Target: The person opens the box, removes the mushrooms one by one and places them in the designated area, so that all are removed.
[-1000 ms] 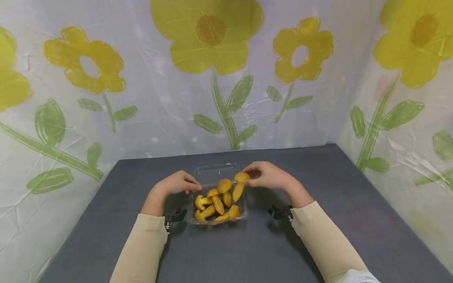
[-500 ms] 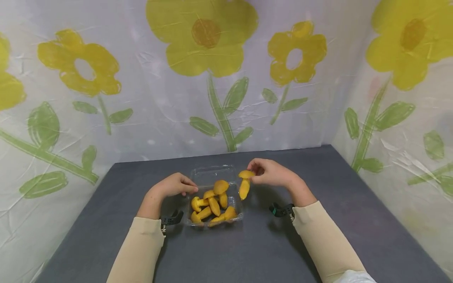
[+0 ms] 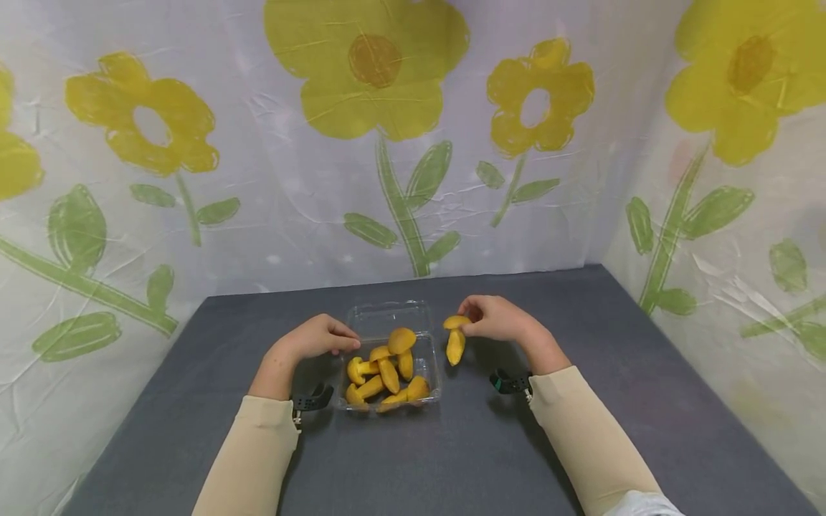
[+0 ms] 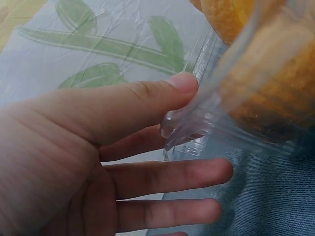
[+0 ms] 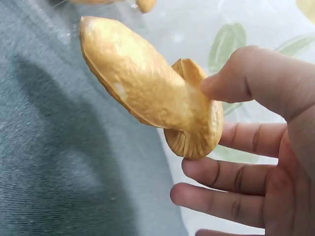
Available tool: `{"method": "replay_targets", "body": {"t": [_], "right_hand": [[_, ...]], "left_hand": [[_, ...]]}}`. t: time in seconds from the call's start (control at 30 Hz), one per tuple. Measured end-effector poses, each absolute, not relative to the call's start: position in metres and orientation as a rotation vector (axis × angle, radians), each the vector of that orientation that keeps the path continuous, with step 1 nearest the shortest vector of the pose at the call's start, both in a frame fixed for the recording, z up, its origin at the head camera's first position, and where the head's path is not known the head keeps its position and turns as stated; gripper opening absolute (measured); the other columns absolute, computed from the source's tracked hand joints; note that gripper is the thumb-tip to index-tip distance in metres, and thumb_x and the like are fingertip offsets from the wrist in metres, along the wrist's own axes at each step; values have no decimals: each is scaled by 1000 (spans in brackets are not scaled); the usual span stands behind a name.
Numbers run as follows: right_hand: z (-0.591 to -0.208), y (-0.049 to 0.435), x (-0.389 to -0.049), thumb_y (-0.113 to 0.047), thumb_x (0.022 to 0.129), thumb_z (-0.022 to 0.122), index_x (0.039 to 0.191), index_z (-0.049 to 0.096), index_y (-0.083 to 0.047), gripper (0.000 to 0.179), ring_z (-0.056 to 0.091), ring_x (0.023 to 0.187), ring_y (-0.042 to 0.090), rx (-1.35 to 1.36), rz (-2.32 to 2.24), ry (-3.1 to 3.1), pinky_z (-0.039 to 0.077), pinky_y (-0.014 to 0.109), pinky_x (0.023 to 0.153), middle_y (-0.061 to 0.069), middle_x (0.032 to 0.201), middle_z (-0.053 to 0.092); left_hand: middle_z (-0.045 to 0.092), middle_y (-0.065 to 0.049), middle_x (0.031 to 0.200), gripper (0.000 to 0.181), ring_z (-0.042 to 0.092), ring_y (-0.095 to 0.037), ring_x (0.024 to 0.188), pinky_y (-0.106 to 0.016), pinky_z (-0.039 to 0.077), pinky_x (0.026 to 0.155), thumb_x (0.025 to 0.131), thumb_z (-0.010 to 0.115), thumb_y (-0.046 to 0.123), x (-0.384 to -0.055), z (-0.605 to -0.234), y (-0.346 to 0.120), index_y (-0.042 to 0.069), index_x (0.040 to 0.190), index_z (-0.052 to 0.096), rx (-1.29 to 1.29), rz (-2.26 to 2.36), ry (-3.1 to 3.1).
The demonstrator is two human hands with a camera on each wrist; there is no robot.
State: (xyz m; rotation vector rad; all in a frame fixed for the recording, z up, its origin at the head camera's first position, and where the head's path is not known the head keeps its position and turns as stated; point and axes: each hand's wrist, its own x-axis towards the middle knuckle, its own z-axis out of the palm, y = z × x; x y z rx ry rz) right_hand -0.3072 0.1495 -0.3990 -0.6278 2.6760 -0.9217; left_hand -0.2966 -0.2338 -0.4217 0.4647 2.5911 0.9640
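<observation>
A clear plastic clamshell box [image 3: 429, 358] stands on the table with its lid tipped back; several yellow mushrooms [image 3: 388, 374] lie in it. My left hand [image 3: 317, 337] pinches the box's left rim between thumb and forefinger, the other fingers spread, as the left wrist view shows. To the right of the box, my right hand [image 3: 497, 319] holds one mushroom [image 5: 142, 78] by its cap, the stem hanging down in the head view. In the right wrist view the thumb presses one side of the cap, with fingers behind it.
The dark grey table [image 3: 400, 466] has a cloth-like surface. Behind it hangs a pale curtain [image 3: 271, 236] printed with yellow flowers. The open lid [image 3: 390, 315] lies toward the table's back edge. Black straps [image 3: 314, 398] sit on both wrists.
My right hand has carried its mushroom from over the box's right edge to the right, then slightly down. My left hand keeps hold of the rim. The view has shifted a little.
</observation>
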Motion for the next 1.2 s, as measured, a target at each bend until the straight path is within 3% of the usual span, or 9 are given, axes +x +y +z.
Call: {"method": "replay_targets", "body": {"t": [0.5, 0.9, 1.2], "right_hand": [[-420, 138, -310, -27, 97, 72, 121, 70, -14, 28, 63, 94, 20, -536, -703, 2738, 52, 41, 82, 5, 111, 68], [-411, 137, -309, -28, 98, 72, 126, 69, -10, 33, 64, 97, 22, -557, -651, 2729, 53, 43, 83, 6, 112, 68], [-394, 126, -295, -31, 100, 69, 136, 63, -6, 44, 57, 121, 36, -683, -627, 2768, 49, 53, 96, 16, 132, 59]], "left_hand": [[73, -3, 116, 34, 65, -17, 87, -48, 54, 85, 98, 72, 36, -295, -427, -236, 13, 122, 78, 440, 954, 2596], [74, -4, 116, 34, 66, -20, 89, -49, 54, 85, 99, 71, 35, -299, -423, -236, 11, 122, 78, 475, 976, 2593], [73, -1, 113, 31, 65, -18, 85, -45, 54, 83, 98, 72, 34, -301, -425, -237, 13, 119, 79, 458, 975, 2594]]}}
